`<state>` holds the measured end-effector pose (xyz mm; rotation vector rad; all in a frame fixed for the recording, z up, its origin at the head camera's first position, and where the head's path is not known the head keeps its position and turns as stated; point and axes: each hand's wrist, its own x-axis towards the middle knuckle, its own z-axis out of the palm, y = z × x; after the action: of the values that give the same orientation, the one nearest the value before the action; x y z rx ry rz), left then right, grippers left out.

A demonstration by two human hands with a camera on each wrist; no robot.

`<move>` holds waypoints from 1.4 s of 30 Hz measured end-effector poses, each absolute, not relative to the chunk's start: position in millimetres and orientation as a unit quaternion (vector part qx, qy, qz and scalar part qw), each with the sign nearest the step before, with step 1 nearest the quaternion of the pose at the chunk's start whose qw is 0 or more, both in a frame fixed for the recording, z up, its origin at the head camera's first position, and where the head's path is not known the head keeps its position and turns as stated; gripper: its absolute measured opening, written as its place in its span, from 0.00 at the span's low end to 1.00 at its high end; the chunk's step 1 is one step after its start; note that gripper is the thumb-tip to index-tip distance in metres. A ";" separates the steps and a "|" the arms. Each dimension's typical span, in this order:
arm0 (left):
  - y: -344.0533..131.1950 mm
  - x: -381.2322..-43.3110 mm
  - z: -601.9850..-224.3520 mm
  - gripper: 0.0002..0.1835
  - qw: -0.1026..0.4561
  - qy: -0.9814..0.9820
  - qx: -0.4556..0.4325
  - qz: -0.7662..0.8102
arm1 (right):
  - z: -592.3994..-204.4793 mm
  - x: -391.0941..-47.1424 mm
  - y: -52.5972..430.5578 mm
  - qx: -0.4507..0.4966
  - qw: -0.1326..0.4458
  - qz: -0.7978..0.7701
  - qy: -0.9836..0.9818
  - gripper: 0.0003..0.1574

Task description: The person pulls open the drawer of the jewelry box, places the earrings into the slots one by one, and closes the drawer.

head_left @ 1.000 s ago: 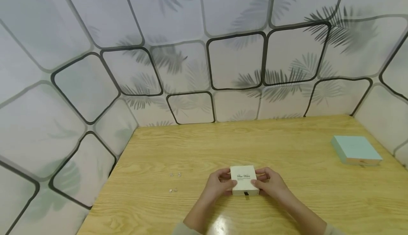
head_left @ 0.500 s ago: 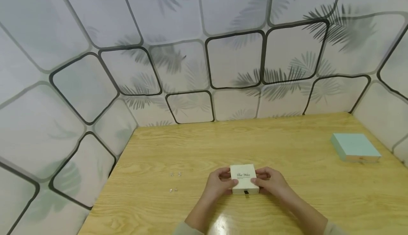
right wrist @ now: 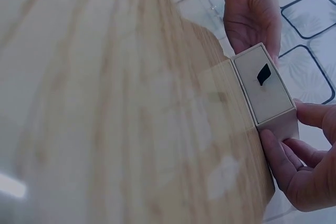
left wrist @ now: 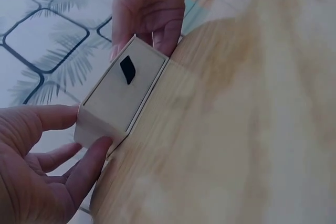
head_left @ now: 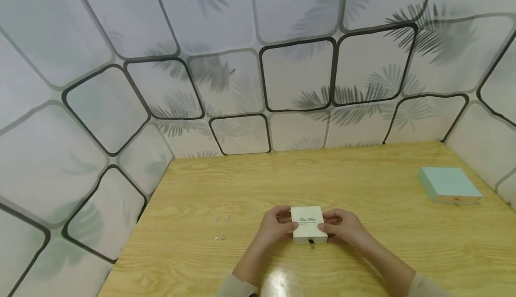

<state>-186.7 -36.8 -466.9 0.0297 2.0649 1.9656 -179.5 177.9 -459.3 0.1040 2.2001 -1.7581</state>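
Note:
A small white drawer box [head_left: 309, 233] with dark lettering on its lid lies on the wooden table, between the two hands. Its near end carries a short black pull tab [left wrist: 127, 70], and the drawer front sits flush in the sleeve. My left hand [head_left: 275, 226] grips the box's left side, thumb at the lid's edge in the head view. From the other side my right hand [head_left: 347, 226] holds it likewise, thumb tip on the lid's right edge. In the right wrist view, the right fingers [right wrist: 286, 163] touch the box's side and corner.
Several tiny clear, shiny pieces [head_left: 216, 238] lie in two pairs on the table [head_left: 193, 270] left of the hands. A flat light-blue box [head_left: 449, 182] sits at the far right. Patterned panels [head_left: 298, 77] enclose the back and sides.
Both hands stay at the box's sides. The left thumb has drawn back slightly toward the lid's left edge. The head view has shifted a little.

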 end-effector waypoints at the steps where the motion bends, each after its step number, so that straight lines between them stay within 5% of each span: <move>1: -37.6 -188.6 -466.8 0.29 0.146 0.716 0.014 0.682 | -459.1 -179.8 177.8 0.038 0.162 -0.614 0.771 0.31; 20: -36.3 -201.2 -470.3 0.26 0.166 0.711 0.023 0.683 | -460.4 -180.2 183.1 0.014 0.184 -0.607 0.773 0.33; 33: -38.3 -200.5 -470.3 0.25 0.161 0.717 0.030 0.678 | -459.6 -174.5 201.2 -0.022 0.262 -0.609 0.748 0.23; 42: -38.0 -199.8 -469.9 0.25 0.162 0.712 0.029 0.682 | -455.7 -166.9 210.8 -0.039 0.377 -0.629 0.678 0.19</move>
<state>-199.8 -38.0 -469.9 0.0837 2.0332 1.9466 -166.9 210.8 -455.7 -0.1006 1.7347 -1.6096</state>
